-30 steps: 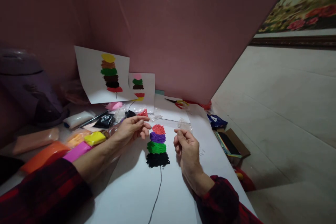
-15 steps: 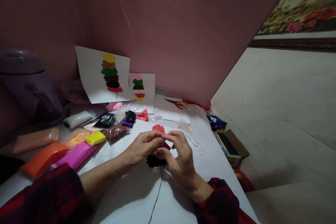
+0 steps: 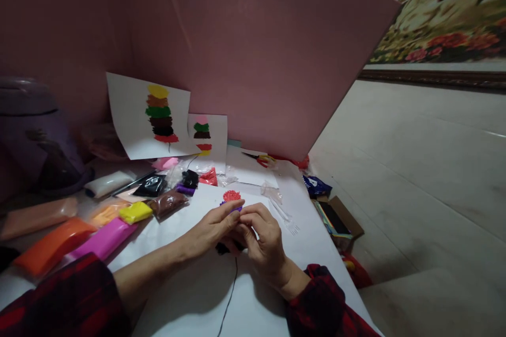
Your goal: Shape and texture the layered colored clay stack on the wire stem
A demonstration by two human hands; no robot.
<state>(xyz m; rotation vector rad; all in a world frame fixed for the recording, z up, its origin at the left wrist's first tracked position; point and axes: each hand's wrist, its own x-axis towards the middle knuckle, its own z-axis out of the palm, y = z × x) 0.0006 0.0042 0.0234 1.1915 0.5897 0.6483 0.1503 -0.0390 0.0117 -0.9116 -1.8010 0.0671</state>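
Observation:
My left hand [image 3: 215, 225] and my right hand [image 3: 263, 237] meet over a white sheet [image 3: 205, 195], fingertips together. The fingers of both are closed, and whatever they hold between them is hidden. Beyond the fingertips, a round red clay patch [image 3: 231, 196] shows on the sheet, with a sliver of purple clay [image 3: 225, 202] just below it. Part of a black clay patch [image 3: 222, 248] peeks out under my hands. From there a thin dark line [image 3: 229, 300] runs down toward me.
Clay packets in orange [image 3: 55, 245], magenta [image 3: 103, 238], yellow [image 3: 135, 212] and brown [image 3: 168, 204] lie at left. Behind stand two sheets with coloured stacks [image 3: 177, 105]. Scissors [image 3: 261, 159] lie at the back, a clear plastic fork [image 3: 286, 217] right of my hands.
My fingers have drawn closer together, and my left fingers are straighter. More purple shows below the red patch. The whole view has shifted slightly, with things appearing further left.

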